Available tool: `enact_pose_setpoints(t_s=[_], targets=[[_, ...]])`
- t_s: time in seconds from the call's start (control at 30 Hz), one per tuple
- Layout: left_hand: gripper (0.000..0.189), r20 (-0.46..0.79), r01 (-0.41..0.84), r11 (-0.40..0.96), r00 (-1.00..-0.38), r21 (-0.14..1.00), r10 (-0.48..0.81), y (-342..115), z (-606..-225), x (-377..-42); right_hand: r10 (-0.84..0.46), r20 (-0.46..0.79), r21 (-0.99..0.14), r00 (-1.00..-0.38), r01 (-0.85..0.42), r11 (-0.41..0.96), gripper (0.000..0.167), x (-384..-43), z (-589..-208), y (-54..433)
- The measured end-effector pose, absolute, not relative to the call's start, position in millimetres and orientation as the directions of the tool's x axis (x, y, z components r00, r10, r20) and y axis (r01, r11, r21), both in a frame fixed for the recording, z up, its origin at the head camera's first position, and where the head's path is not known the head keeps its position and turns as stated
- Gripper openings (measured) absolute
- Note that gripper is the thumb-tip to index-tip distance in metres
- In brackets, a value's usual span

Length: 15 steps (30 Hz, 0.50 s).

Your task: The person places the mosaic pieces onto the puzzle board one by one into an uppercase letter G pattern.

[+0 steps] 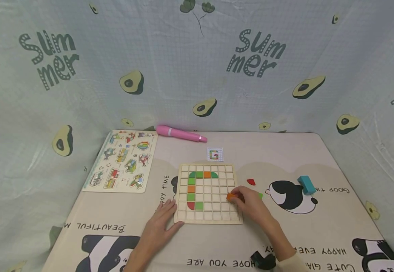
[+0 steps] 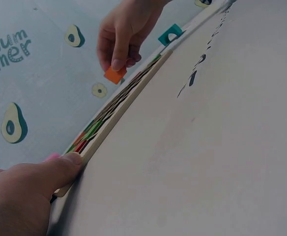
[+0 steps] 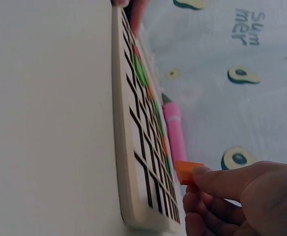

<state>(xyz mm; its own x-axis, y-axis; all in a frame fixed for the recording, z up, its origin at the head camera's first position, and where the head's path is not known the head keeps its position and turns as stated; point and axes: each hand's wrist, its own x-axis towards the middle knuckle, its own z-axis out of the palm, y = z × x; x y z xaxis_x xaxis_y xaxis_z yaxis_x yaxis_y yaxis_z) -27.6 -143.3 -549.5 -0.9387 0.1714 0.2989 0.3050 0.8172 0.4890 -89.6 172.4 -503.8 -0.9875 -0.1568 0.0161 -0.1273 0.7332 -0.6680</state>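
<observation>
My right hand (image 1: 252,201) pinches an orange square tile (image 3: 187,172) between thumb and fingers, above the right side of a wooden grid board (image 1: 216,220). Several green, orange and red tiles stand in the board's cells: a row along the top, a column down the left and a short row at the bottom. At the board's lower left corner my left hand (image 1: 159,226) rests with its fingers fairly straight, the thumb (image 2: 67,164) touching the edge. A small printed card (image 1: 215,154) with a coloured tile pattern lies just behind the board.
A red tile (image 1: 251,182) and a partly hidden green tile (image 1: 260,195) lie right of the board. Farther right is a teal block (image 1: 307,185). A pink pen (image 1: 181,134) and a picture puzzle board (image 1: 120,161) lie toward the back left. A black object (image 1: 263,260) is near my right forearm.
</observation>
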Motion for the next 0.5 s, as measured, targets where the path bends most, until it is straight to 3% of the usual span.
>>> enact_pose_setpoints(t_s=[0.5], targets=[[0.061, 0.289, 0.296, 0.818, -0.943, 0.494, 0.167, -144, -549, -28, -0.374, 0.020, -0.661, -0.927, -0.293, 0.691, 0.015, -87, -514, 128]])
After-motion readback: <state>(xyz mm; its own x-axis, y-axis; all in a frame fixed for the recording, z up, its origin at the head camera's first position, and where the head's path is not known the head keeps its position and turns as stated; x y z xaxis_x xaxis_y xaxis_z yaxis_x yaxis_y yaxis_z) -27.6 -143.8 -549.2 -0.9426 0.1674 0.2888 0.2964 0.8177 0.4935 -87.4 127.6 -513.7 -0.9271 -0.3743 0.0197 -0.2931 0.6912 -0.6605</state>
